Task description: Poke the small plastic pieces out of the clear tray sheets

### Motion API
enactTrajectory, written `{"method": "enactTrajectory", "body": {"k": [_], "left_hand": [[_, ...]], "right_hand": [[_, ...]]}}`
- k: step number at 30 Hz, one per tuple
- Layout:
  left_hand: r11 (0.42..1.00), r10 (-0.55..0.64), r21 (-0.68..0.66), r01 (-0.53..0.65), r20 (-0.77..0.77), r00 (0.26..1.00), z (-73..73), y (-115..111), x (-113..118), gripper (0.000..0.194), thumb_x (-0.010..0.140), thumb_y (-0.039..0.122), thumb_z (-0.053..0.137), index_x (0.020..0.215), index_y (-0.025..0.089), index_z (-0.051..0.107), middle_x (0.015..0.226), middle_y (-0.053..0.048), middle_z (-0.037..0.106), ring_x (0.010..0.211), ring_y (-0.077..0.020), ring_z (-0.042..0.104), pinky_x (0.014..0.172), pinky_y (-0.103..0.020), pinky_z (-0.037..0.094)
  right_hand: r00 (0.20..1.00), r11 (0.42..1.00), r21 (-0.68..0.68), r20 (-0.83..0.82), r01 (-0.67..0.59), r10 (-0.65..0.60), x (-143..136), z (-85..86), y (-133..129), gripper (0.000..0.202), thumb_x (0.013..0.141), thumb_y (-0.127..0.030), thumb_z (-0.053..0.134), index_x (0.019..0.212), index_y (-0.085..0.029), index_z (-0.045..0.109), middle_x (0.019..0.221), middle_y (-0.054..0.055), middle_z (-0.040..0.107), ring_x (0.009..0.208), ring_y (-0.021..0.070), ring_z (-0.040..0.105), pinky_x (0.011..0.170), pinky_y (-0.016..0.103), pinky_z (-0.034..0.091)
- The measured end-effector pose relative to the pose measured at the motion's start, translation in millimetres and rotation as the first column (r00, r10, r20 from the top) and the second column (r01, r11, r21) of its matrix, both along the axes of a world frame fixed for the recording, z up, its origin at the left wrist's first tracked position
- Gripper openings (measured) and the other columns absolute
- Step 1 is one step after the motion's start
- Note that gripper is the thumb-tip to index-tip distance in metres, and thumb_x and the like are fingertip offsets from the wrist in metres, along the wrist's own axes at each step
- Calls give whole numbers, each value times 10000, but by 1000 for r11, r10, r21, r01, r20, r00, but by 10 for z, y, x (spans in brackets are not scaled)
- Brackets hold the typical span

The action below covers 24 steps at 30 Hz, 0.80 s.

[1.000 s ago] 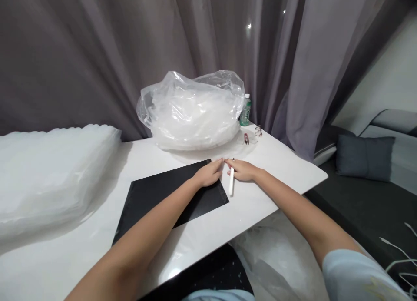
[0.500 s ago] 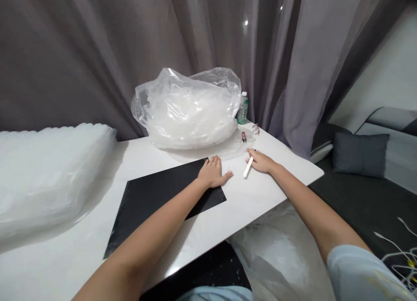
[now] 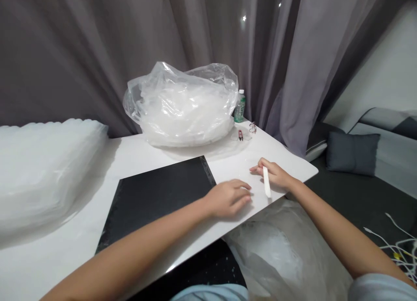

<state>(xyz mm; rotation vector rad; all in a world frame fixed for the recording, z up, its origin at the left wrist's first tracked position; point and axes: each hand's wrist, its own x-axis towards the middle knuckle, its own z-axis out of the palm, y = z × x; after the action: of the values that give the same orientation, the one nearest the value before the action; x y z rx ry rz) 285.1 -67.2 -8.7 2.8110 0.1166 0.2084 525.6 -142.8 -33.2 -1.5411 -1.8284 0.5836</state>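
Note:
A flat black rectangular sheet lies on the white table, with a scuffed strip along its right edge. My left hand is over the sheet's lower right corner and the table beside it, palm down, fingers slightly bent and apart, holding nothing. To its right, my right hand grips a slim white stick-like tool, whose free end points down towards the table's front edge. The tool's other end is hidden in my fingers, so its exact kind cannot be told.
Behind the sheet stands a clear plastic bag of white material. Beyond are thread snips, a green bottle and a thin wiry item. A bulky white stack fills the left; another plastic bag sits below the table edge.
My left hand has lifted from the black sheet's right edge and come nearer and to the right. My right hand has drawn nearer and rightward, still holding the white tool.

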Motion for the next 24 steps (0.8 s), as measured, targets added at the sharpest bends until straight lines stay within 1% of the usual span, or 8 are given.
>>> {"method": "enactTrajectory", "body": {"k": [2,5,8,11,14,17,20,24], "left_hand": [[986,166,25,-165,-24,986,-32,325,98,437,958,408,295,1152,179,613,1296,-83,561,1235,-213,477,1054,-320,350],[902,429,70,-425,-59,901,-123,806,354,622,941,508,315,1384,77,385,1461,-197,339,1376,-339,245,1104,-501,206],[857,515,98,-506,-128,848,-227,1061,576,751,904,608,375,1442,93,279,1506,-204,231,1388,-354,200,1096,-568,156],[892,451,106,-439,-164,877,-324,1089,627,756,898,629,381,1445,117,284,1515,-170,233,1397,-315,198,1113,-541,135],[954,298,88,-286,-167,940,-369,1017,521,739,918,588,337,1441,67,293,1509,-171,239,1410,-286,166,1137,-431,138],[990,140,52,-134,-146,979,-323,905,352,656,926,521,344,1413,83,362,1483,-144,312,1392,-272,237,1126,-352,195],[1000,14,18,-12,-110,994,-212,781,198,494,942,440,349,1352,191,467,1379,-63,497,1278,-221,450,1035,-284,353],[998,62,21,-61,-69,996,-96,805,147,415,958,399,312,1279,266,538,1279,-12,581,1131,-172,569,944,-237,422]], "right_hand": [[998,998,14,14,60,-60,107,20,-14,162,958,-374,346,885,-238,396,1138,130,672,1155,245,584,831,408,508],[990,995,16,103,94,-96,180,-19,169,133,938,-314,377,1010,-217,433,1319,176,550,1245,256,504,937,468,451],[983,999,2,178,51,-50,79,-104,487,318,906,-268,427,1213,-184,424,1375,180,493,1261,249,485,1014,467,398],[970,1000,-7,243,-7,8,-99,-166,716,454,894,-299,463,1321,-163,396,1341,165,526,1279,266,457,1036,461,377],[959,998,-19,276,-61,64,-221,-156,680,463,904,-329,457,1336,-172,402,1309,145,553,1236,276,496,994,447,410],[950,991,-48,281,-124,132,-285,-75,388,382,920,-312,428,1282,-195,446,1307,116,564,1155,255,565,914,394,466],[942,980,-68,273,-185,197,-327,28,-12,307,925,-292,420,1217,-217,481,1273,91,598,1108,247,596,875,376,480],[965,978,-53,159,-204,210,-283,113,-375,98,935,-273,414,990,-236,485,1246,88,625,1055,242,626,822,380,492]]}}
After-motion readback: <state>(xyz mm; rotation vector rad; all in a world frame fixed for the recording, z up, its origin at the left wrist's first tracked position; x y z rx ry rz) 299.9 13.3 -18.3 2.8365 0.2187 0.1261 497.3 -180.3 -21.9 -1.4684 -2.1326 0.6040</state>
